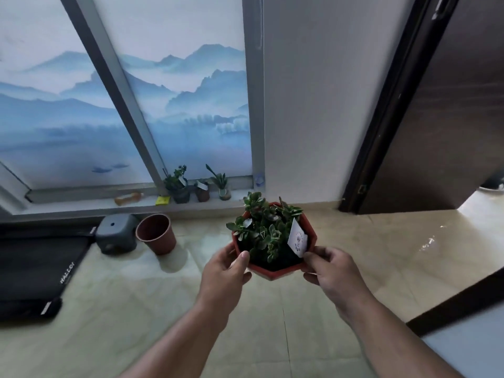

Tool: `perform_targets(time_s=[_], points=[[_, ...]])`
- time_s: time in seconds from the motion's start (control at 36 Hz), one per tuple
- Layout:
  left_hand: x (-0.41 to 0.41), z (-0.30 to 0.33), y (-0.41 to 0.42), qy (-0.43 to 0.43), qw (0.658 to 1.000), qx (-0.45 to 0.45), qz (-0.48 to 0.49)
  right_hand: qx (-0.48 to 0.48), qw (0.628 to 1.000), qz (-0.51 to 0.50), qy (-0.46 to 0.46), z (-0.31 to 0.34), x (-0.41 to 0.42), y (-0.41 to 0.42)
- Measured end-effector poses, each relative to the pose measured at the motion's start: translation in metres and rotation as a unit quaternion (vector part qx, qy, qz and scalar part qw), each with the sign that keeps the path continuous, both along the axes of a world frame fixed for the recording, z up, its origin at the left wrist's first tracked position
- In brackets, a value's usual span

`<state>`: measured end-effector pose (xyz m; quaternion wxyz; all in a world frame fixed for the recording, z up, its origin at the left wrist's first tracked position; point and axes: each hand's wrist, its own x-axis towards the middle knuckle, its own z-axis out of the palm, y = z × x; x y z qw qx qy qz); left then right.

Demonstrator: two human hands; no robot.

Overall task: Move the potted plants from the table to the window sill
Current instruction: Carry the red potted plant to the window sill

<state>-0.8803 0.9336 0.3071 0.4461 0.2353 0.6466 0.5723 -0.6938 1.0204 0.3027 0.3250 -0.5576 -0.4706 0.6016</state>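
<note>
Done: three small pots (201, 191) on the window sill (81, 207) — ahead of the grip.
In hand: left hand (227, 271) and right hand (331, 271) clasp the red pot (275, 270) — unplaced.

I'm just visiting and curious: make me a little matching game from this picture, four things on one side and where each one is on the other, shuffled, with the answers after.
Things
1. red hexagonal pot
2. empty round pot
3. three small potted plants
4. yellow note

Places
A. standing on the floor below the window
B. lined up on the window sill, at its right end
C. held in the air between the left hand and the right hand
D. lying on the sill, just left of the small plants

Pairs: 1-C, 2-A, 3-B, 4-D
</note>
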Motion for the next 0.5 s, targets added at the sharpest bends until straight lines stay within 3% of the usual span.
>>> perform_targets(time_s=[0.31, 0.5], points=[[-0.071, -0.006, 0.094, -0.025, 0.999, 0.006, 0.037, -0.005, 0.999, 0.029, -0.017, 0.003, -0.080, 0.105], [-0.157, -0.030, 0.168, -0.041, 0.999, -0.018, 0.023, -0.016, 0.999, 0.019, -0.041, -0.021, -0.163, 0.175]])
